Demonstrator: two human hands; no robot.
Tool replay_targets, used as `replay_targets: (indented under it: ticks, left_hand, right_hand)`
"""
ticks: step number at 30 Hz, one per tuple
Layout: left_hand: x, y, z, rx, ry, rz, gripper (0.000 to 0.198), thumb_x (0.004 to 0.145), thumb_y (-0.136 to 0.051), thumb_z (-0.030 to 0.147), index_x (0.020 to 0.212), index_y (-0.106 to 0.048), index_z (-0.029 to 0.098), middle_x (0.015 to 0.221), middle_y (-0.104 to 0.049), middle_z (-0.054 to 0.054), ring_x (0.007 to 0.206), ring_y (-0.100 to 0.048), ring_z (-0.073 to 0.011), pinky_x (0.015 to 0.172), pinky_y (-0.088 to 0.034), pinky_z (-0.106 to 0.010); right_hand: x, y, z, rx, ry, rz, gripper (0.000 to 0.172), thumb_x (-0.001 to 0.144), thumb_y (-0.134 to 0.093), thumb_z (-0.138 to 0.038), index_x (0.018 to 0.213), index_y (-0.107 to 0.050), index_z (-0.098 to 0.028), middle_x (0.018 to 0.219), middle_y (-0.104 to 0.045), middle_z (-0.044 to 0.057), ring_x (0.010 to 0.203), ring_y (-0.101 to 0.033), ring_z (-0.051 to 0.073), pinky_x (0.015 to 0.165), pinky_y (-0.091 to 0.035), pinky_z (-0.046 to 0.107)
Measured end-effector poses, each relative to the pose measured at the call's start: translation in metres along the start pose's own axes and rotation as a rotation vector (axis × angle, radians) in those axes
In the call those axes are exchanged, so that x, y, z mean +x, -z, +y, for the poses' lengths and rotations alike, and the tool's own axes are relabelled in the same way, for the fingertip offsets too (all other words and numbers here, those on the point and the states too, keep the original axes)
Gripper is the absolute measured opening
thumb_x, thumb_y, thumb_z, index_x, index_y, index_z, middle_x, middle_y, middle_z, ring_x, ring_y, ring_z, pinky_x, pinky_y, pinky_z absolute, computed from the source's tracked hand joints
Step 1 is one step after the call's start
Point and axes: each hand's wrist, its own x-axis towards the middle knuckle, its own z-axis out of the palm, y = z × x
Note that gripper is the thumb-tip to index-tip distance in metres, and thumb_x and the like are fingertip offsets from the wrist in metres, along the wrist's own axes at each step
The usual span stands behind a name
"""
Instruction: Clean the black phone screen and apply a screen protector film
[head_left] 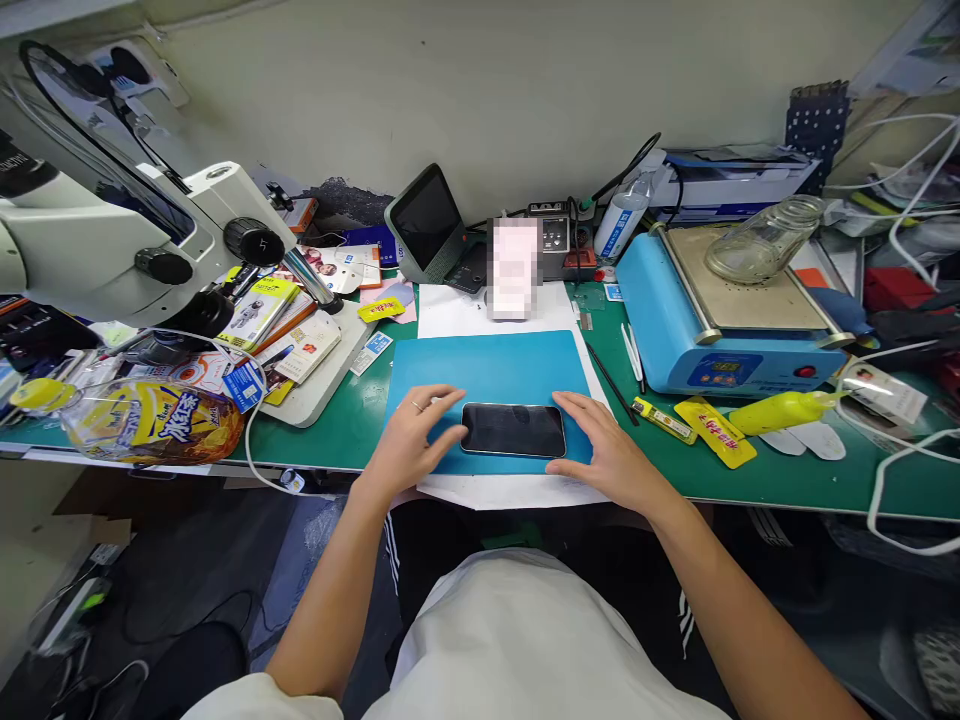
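A smartphone [513,430] with a dark screen lies flat and sideways on a blue mat [487,368]. My left hand [415,440] rests at its left end, thumb and fingers apart, with a ring on one finger. At the right end is my right hand [600,448], its thumb and fingers spread around the phone's corners. The fingertips are at or very near the phone's edges; whether they touch it I cannot tell. Neither hand grips it. White paper [480,492] sticks out from under the mat.
A microscope [187,240] stands at the left, behind a bottle of brown drink [150,420]. On the right sits a blue heating plate machine [720,340] carrying a glass jar [765,240]. Tweezers [632,355], a yellow squeeze bottle [784,412] and white cables [885,490] lie nearby.
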Motion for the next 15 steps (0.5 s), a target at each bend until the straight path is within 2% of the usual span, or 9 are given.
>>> replay_targets:
  ticks: [3, 7, 11, 15]
  left_hand:
    - [-0.006, 0.01, -0.01, 0.096, 0.086, 0.101, 0.027, 0.104, -0.051, 0.032, 0.128, -0.064, 0.028, 0.127, -0.062, -0.007, 0.121, -0.057, -0.0274, 0.105, -0.047, -0.045]
    - [-0.008, 0.007, -0.024, 0.152, 0.148, 0.057, 0.022, 0.099, -0.057, 0.03, 0.117, -0.07, 0.026, 0.113, -0.066, -0.007, 0.107, -0.06, -0.0283, 0.095, -0.051, -0.045]
    - [-0.006, -0.001, -0.028, 0.138, 0.186, 0.083, 0.018, 0.101, -0.053, 0.027, 0.102, -0.071, 0.025, 0.099, -0.067, -0.006, 0.096, -0.062, -0.0259, 0.086, -0.052, -0.04]
    - [-0.004, 0.0, -0.023, 0.105, 0.204, 0.114, 0.017, 0.101, -0.053, 0.024, 0.11, -0.067, 0.025, 0.093, -0.068, -0.003, 0.091, -0.063, -0.0237, 0.08, -0.052, -0.036]
  right_hand:
    - [-0.001, 0.001, 0.0, 0.047, -0.017, 0.021, 0.087, 0.086, -0.065, -0.067, 0.16, -0.033, -0.033, 0.157, -0.047, 0.014, 0.143, -0.047, 0.038, 0.111, -0.047, 0.057]
    - [-0.001, 0.001, 0.0, 0.07, -0.017, 0.021, 0.086, 0.086, -0.064, -0.067, 0.158, -0.036, -0.031, 0.156, -0.048, 0.015, 0.142, -0.048, 0.038, 0.112, -0.047, 0.056]
    - [-0.001, 0.0, 0.0, 0.08, -0.01, 0.029, 0.083, 0.087, -0.064, -0.067, 0.158, -0.038, -0.032, 0.156, -0.048, 0.014, 0.142, -0.047, 0.037, 0.112, -0.046, 0.055]
    - [-0.002, 0.0, 0.0, 0.077, -0.015, 0.03, 0.082, 0.087, -0.063, -0.068, 0.157, -0.039, -0.032, 0.156, -0.048, 0.013, 0.142, -0.047, 0.036, 0.112, -0.047, 0.054]
